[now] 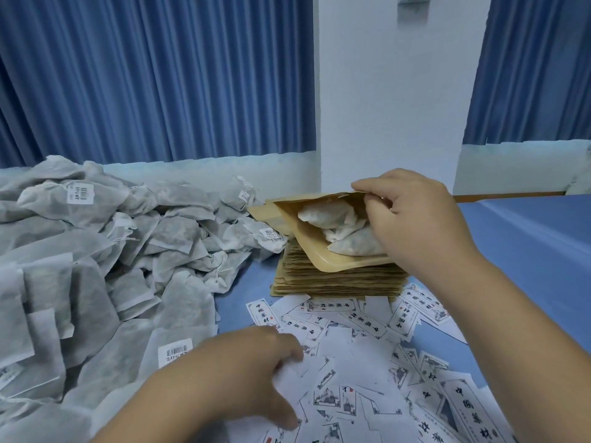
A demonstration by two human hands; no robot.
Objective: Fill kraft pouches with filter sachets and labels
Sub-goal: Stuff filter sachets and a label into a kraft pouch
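Several white filter sachets [342,228] sit inside the tan kraft paper pouch [315,251], whose mouth the right hand [412,219] pinches open atop the far pouch stack [335,279], so the left hand [256,375], fingers closing on a near white paper label [289,378], can probably slip it in.

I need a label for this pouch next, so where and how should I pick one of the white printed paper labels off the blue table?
Take a white printed paper label by a free edge, probably from above with a fingertip pinch. The labels lie flat and overlapping on the blue table, so a lifted corner gives purchase. The left hand is already on the pile.
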